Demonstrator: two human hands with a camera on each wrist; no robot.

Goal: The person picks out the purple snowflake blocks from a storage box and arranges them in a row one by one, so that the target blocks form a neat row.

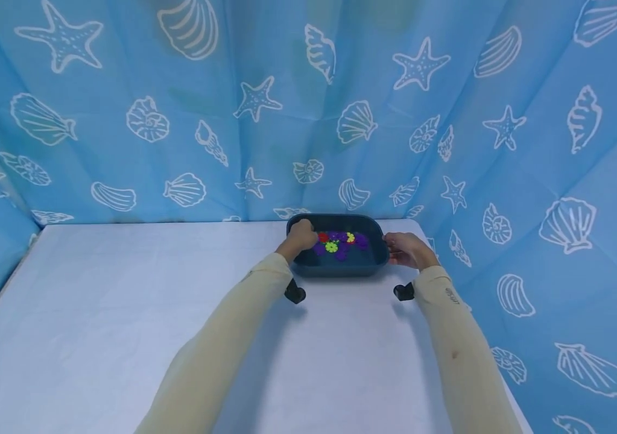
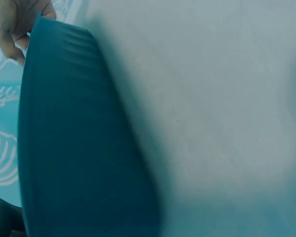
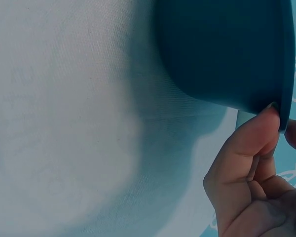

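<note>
A dark teal plastic tub (image 1: pixel 341 270) is near the far edge of the table, held at both ends. My left hand (image 1: pixel 300 237) grips its left rim, fingers bent over the edge; in the left wrist view only a dark bit of this hand (image 2: pixel 5 217) shows at the lower corner. At the opposite end my right hand (image 1: pixel 408 249) pinches the rim between thumb and curled fingers (image 3: pixel 256 133). Inside the tub lie small notched plastic discs: several purple ones (image 1: pixel 342 252), a red one (image 1: pixel 322 237) and yellow ones (image 1: pixel 332 247).
White cloth (image 1: pixel 123 313) covers the table. A blue curtain (image 1: pixel 265 138) printed with shells and starfish hangs right behind the tub and along the right side. Black wrist camera mounts (image 1: pixel 294 292) stick out below both wrists.
</note>
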